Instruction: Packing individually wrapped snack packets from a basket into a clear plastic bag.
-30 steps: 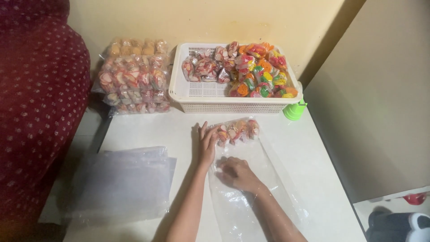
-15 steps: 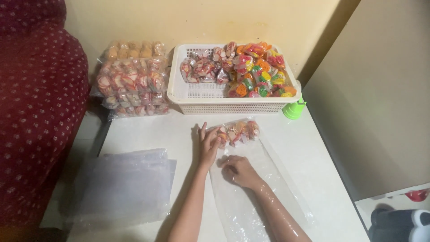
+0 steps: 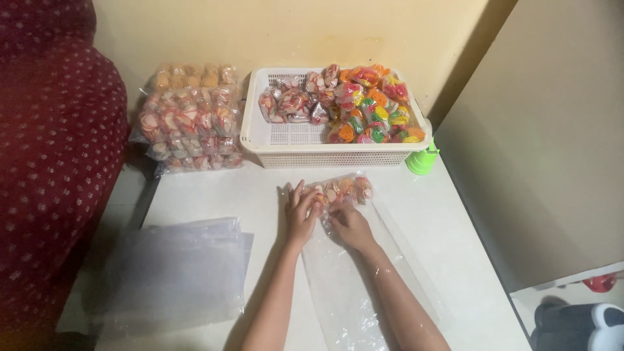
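Snack packets inside long clear bag; left hand, right hand pressing them (fingers curled, touching)

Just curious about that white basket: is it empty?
No, the white basket holds a heap of small colourful snack packets, mostly piled toward its right side.

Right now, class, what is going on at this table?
A person works with bare hands on a white table. A long clear plastic bag lies flat there, with small snack packets at its far end. The right hand is inside the bag, at the packets, while the left hand presses on the bag beside them. Behind stands a white basket of colourful packets, a filled bag to its left, and a pile of empty clear bags lies nearer.
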